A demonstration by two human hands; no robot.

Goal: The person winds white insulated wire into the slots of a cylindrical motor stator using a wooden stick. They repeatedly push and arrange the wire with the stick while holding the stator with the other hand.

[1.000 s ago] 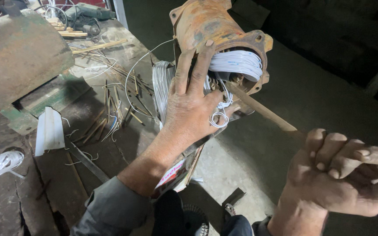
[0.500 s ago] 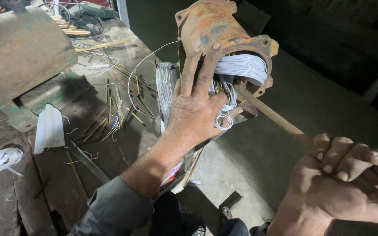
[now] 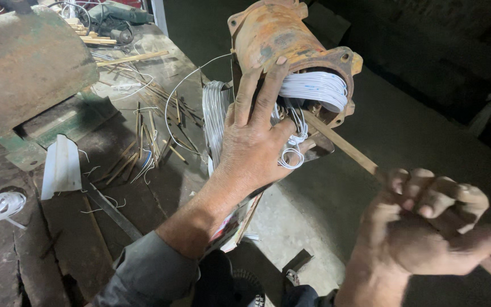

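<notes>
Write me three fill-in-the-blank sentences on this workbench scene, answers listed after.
1. The left hand presses on a rusty ____ metal motor housing.
2. Coils of ____ insulated wire fill the housing's open end.
3. The right hand grips a long wooden ____ that reaches into the housing.

Answers: orange; white; stick

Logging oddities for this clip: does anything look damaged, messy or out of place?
Yes. The motor housing under the left hand is heavily rusted, and thin sticks and wire offcuts lie scattered over the workbench. The right hand grips a wooden stick.
</notes>
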